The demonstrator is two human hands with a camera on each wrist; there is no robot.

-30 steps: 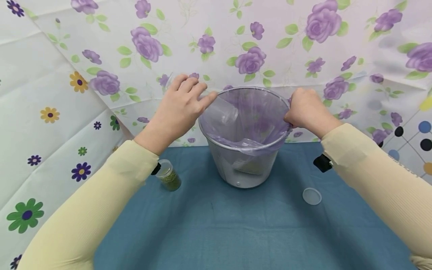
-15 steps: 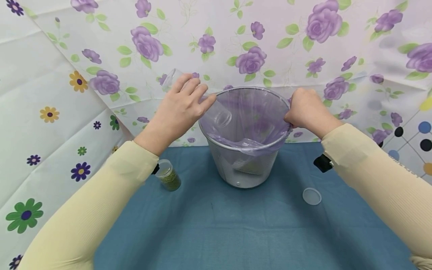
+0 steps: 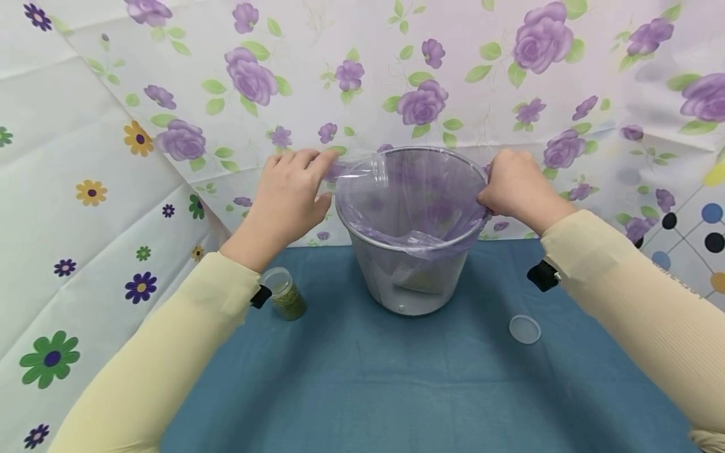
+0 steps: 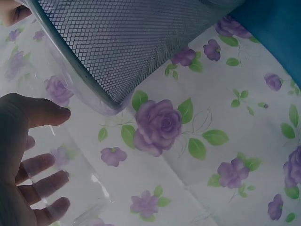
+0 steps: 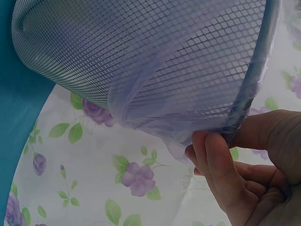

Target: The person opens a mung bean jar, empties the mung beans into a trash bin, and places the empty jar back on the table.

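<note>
My left hand (image 3: pixel 291 198) holds a clear plastic jar (image 3: pixel 358 171) lying almost level, its right end over the left rim of a silver mesh wastebasket (image 3: pixel 368 267). In the left wrist view the thumb lies on one side of the see-through jar (image 4: pixel 87 176) and the fingers on the other. A thin purple bin liner (image 3: pixel 438 182) lines the basket and folds over its rim. On the right, my right hand (image 3: pixel 512 182) pinches rim and liner between thumb and fingers; gathered liner (image 5: pixel 174 122) hangs beside the fingertips in the right wrist view.
Near my left wrist stands a clear jar of small green beans (image 3: pixel 289 299). A round translucent lid (image 3: pixel 524 329) lies right of the wastebasket on the blue tablecloth (image 3: pixel 362 384). Behind rises a flowered backdrop (image 3: pixel 362 38). Something pale shows through the basket's lower mesh.
From tilting down into the wastebasket, the clear jar has swung up to nearly level. My left hand has turned and shifted slightly left. The right hand keeps its place on the rim.
</note>
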